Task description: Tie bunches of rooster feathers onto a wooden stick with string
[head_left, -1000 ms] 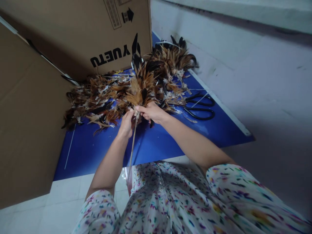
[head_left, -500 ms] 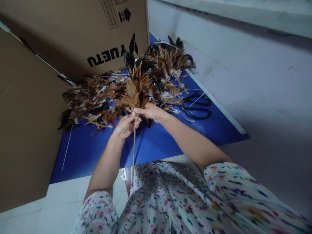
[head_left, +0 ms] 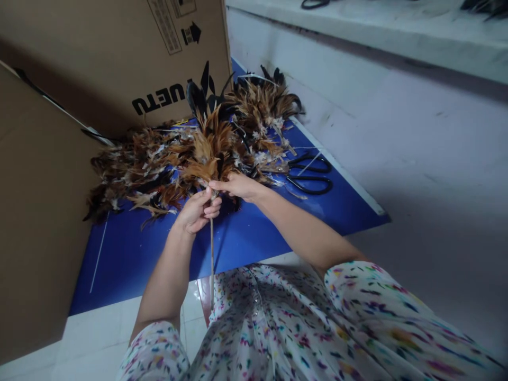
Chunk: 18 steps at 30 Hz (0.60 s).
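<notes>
Between my hands stands a feather duster (head_left: 208,145), its brown and black feathers fanned away from me. Its thin stick (head_left: 211,248) runs down past the table's near edge toward my body. My left hand (head_left: 196,210) is closed round the stick just under the feathers, thumb and fingers pinching it. My right hand (head_left: 238,186) is closed too, its thumb and fingers pressed to the base of the feathers from the right. The exact spot under the fingertips is hidden.
Loose brown feathers (head_left: 135,164) cover the left of the blue table (head_left: 130,254). A feather bundle (head_left: 257,103) lies at the back. Black-handled scissors (head_left: 309,174) rest on the right. A cardboard box (head_left: 119,58) walls the back and left; a pale wall (head_left: 357,132) stands right.
My left hand has turned, its fingers now curled round the stick below the feathers. The right hand stays at the feather base. The whole view has shifted, with more of the ledge showing.
</notes>
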Available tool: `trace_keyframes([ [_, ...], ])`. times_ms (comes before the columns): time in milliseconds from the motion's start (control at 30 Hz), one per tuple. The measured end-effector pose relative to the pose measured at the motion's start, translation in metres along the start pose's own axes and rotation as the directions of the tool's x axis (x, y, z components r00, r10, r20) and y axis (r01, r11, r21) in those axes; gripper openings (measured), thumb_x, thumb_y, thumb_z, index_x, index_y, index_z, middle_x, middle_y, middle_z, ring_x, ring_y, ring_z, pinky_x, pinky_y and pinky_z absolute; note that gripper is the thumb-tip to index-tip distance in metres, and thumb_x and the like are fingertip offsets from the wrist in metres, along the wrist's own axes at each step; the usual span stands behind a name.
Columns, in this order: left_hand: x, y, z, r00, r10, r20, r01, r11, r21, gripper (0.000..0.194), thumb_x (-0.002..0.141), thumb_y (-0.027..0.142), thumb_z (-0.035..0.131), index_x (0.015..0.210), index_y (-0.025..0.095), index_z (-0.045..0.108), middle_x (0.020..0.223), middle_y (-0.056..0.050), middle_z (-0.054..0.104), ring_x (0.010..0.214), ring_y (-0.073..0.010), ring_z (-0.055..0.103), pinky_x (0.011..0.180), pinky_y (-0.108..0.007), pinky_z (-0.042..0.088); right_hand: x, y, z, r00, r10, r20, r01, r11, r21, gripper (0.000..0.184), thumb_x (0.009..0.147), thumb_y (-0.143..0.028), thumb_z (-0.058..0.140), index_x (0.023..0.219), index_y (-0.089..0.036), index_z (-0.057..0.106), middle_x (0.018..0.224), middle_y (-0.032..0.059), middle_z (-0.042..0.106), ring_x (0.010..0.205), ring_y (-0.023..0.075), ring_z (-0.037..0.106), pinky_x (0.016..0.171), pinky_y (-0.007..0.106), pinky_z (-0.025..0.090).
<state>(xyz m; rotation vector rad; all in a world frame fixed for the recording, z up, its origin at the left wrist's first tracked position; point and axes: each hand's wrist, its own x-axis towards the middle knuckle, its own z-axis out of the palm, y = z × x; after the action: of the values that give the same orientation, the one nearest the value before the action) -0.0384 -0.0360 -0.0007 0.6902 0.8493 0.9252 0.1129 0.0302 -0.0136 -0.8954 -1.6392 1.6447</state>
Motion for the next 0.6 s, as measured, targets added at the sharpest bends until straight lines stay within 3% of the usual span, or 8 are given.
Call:
trace_keyframes([
  [167, 0.0, 0.001, 0.0, 1.0, -0.012, 0.014, 0.011, 1.0, 0.009, 0.022, 0.085, 0.029, 0.065, 0.088, 0.008, 0.058, 0.061, 0.002, 0.047, 0.04, 0.0, 0.03, 0.038, -0.012, 0.024, 0.0, 0.0, 0.001, 0.999, -0.019, 0.038, 0.019, 1.0, -0.003, 0.045, 0.073, -0.055, 0.069, 0.064, -0.012, 0.059, 0.057, -0.0026, 0.052, 0.052, 0.0051, 0.04, 0.048, 0.021, 0.026],
  [433, 0.005, -0.003, 0.002, 0.99, 0.022, -0.137, -0.022, 1.0, 0.004, 0.02, 0.091, 0.025, 0.055, 0.077, 0.011, 0.054, 0.053, 0.007, 0.035, 0.036, -0.0003, 0.023, 0.036, -0.012, 0.02, -0.001, 0.002, 0.009, 0.998, -0.056, -0.016, 0.058, 0.995, 0.087, 0.034, 0.081, -0.042, 0.068, 0.067, -0.013, 0.059, 0.059, -0.002, 0.053, 0.051, 0.0046, 0.039, 0.049, 0.02, 0.032],
  [600, 0.001, 0.002, 0.005, 0.978, 0.067, -0.197, -0.062, 0.998, 0.031, 0.021, 0.092, 0.027, 0.054, 0.076, 0.012, 0.052, 0.052, 0.009, 0.033, 0.035, -0.0004, 0.022, 0.035, -0.011, 0.018, -0.007, -0.007, 0.01, 0.988, -0.141, -0.054, 0.142, 0.99, 0.012, 0.034, 0.082, -0.044, 0.065, 0.067, -0.013, 0.06, 0.057, -0.003, 0.052, 0.05, 0.0051, 0.041, 0.051, 0.02, 0.035],
])
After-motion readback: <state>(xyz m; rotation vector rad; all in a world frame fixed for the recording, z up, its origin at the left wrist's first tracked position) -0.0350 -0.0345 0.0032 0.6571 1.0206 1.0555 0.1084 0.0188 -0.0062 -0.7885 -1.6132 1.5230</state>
